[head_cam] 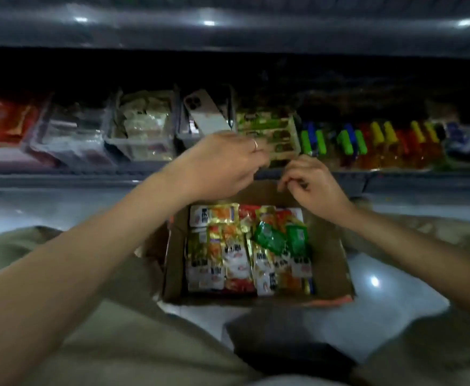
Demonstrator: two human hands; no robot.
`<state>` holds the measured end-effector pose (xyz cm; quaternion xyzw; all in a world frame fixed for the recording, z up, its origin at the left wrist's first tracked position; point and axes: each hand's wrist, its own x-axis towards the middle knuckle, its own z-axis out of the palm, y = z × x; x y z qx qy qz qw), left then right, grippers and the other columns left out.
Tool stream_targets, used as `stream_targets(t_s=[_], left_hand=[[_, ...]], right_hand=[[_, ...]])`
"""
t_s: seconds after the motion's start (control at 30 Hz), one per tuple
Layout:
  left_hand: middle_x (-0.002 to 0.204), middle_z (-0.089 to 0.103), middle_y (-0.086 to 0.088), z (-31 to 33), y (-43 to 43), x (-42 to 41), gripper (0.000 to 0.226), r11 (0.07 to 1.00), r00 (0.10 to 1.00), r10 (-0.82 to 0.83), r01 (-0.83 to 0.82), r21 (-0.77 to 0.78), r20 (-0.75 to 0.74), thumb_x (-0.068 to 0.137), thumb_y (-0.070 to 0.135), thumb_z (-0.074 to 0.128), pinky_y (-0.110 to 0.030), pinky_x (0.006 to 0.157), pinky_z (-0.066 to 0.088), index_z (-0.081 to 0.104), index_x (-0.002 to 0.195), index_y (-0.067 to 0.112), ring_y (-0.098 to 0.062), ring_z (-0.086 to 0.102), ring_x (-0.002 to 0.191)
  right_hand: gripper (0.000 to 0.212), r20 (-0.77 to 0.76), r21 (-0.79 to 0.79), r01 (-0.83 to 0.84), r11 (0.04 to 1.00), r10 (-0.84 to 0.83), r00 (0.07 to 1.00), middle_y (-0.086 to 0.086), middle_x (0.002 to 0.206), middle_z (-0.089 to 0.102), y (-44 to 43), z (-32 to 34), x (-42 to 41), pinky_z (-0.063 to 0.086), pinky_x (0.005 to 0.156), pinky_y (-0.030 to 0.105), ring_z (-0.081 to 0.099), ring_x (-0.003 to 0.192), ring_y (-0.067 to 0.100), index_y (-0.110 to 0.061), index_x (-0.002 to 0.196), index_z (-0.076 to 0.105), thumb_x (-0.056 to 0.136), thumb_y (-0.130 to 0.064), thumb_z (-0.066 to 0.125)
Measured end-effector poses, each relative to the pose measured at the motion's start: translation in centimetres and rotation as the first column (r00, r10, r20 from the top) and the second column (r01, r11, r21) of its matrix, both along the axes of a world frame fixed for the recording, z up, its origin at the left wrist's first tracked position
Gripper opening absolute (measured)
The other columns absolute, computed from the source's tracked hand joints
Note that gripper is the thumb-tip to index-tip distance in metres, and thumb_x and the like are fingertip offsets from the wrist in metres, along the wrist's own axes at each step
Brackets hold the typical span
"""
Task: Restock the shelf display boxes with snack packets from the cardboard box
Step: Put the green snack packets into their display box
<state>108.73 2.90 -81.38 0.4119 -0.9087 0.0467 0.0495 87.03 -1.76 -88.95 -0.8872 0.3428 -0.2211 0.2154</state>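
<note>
A cardboard box (331, 263) stands open on the floor between my knees. It holds several snack packets (228, 257), mostly gold, white and orange, with two green packets (273, 238) on top. On the shelf straight ahead is a display box of green packets (270, 126). My left hand (220, 165) is raised to that box's front, its curled fingertips against the packets; blur hides whether it holds one. My right hand (311, 182) hovers just right of it, above the carton's far edge, fingers curled in with nothing visible in them.
A phone (203, 115) leans in a clear bin left of the green packets. Further left are a bin of pale packets (142, 126), clear bins and red packs (2, 118). Coloured-cap bottles (367, 140) fill the shelf's right side. A dark flat object (284, 341) lies on the floor near me.
</note>
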Motion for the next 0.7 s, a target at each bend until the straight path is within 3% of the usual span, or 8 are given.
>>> stream_targets(t_s=[0.1, 0.23, 0.3, 0.37, 0.47, 0.53, 0.6, 0.7], left_hand=[[0.12, 0.059, -0.006, -2.2, 1.4, -1.2, 0.03, 0.992, 1.0, -0.03, 0.029, 0.126, 0.002, 0.097, 0.019, 0.041, -0.042, 0.088, 0.047, 0.058, 0.121, 0.012, -0.026, 0.058, 0.105], [0.098, 0.064, -0.008, -4.4, 3.2, -1.6, 0.041, 0.974, 0.996, -0.092, 0.093, 0.205, -0.018, 0.09, 0.027, 0.029, -0.039, 0.071, 0.05, 0.065, 0.102, 0.01, -0.029, 0.062, 0.083], [0.095, 0.065, -0.009, -5.4, 4.1, -1.6, 0.04, 0.967, 0.994, -0.106, 0.109, 0.231, -0.026, 0.089, 0.026, 0.031, -0.039, 0.07, 0.052, 0.065, 0.1, 0.009, -0.028, 0.063, 0.081], [0.095, 0.066, -0.01, -6.6, 4.8, -1.6, 0.038, 0.961, 0.995, -0.09, 0.098, 0.258, -0.04, 0.089, 0.025, 0.033, -0.04, 0.069, 0.053, 0.066, 0.099, 0.008, -0.029, 0.064, 0.08], [0.098, 0.067, -0.01, -8.4, 5.6, -1.1, 0.043, 0.946, 0.998, -0.055, 0.064, 0.319, -0.037, 0.089, 0.027, 0.03, -0.043, 0.072, 0.055, 0.066, 0.102, 0.008, -0.03, 0.065, 0.084], [0.099, 0.066, -0.011, -9.1, 6.1, -0.7, 0.036, 0.933, 0.998, -0.05, 0.055, 0.357, -0.022, 0.09, 0.024, 0.037, -0.043, 0.072, 0.055, 0.066, 0.103, 0.007, -0.03, 0.064, 0.086], [0.096, 0.066, -0.01, -9.5, 6.6, -0.2, 0.02, 0.93, 0.999, -0.045, 0.049, 0.365, -0.019, 0.086, 0.013, 0.055, -0.04, 0.069, 0.055, 0.067, 0.101, 0.007, -0.029, 0.065, 0.083], [0.094, 0.068, -0.01, -9.9, 7.3, 0.4, 0.019, 0.924, 0.999, -0.027, 0.034, 0.38, -0.023, 0.082, 0.008, 0.061, -0.038, 0.065, 0.056, 0.068, 0.1, 0.006, -0.028, 0.065, 0.081]], right_hand=[[0.024, -0.095, 0.175, 0.064, 0.983, -0.048, 0.994, 0.0, 0.077, 0.063, 2.3, -5.6, -2.2, 0.044, 0.074, 0.033, 0.051, 0.077, 0.013, -0.01, 0.072, 0.07, 0.079, -0.003, 0.049], [0.02, -0.127, 0.467, 0.118, 0.876, -0.066, 0.99, -0.002, 0.094, 0.064, 4.5, -11.1, -3.4, 0.043, 0.087, 0.022, 0.056, 0.095, 0.013, -0.006, 0.084, 0.071, 0.084, 0.007, 0.056], [0.018, -0.216, 0.549, 0.143, 0.824, -0.025, 0.976, 0.003, 0.111, 0.062, 5.1, -13.4, -3.4, 0.039, 0.099, 0.028, 0.051, 0.109, 0.014, -0.006, 0.099, 0.069, 0.087, 0.001, 0.058], [0.028, -0.417, 0.595, 0.243, 0.766, 0.036, 0.908, 0.007, 0.135, 0.048, 5.2, -15.7, -3.0, 0.031, 0.101, 0.028, 0.038, 0.129, 0.02, -0.013, 0.116, 0.062, 0.09, -0.007, 0.056], [0.049, -0.602, 0.619, 0.425, 0.66, 0.052, 0.797, 0.007, 0.152, 0.017, 5.4, -17.8, -2.1, 0.038, 0.087, 0.028, 0.028, 0.136, 0.028, -0.027, 0.132, 0.046, 0.088, -0.011, 0.058], [0.062, -0.622, 0.633, 0.502, 0.589, 0.001, 0.783, 0.01, 0.154, 0.009, 5.8, -18.6, -1.6, 0.04, 0.082, 0.027, 0.03, 0.135, 0.03, -0.023, 0.141, 0.033, 0.087, -0.013, 0.062], [0.083, -0.601, 0.653, 0.565, 0.505, -0.11, 0.792, 0.013, 0.154, 0.011, 6.3, -19.2, -1.2, 0.041, 0.087, 0.03, 0.03, 0.135, 0.032, -0.016, 0.148, 0.014, 0.084, -0.015, 0.067], [0.089, -0.599, 0.606, 0.598, 0.525, -0.193, 0.777, 0.013, 0.152, 0.017, 6.7, -19.7, -0.9, 0.043, 0.08, 0.029, 0.042, 0.125, 0.032, -0.015, 0.148, 0.007, 0.083, -0.007, 0.067]])
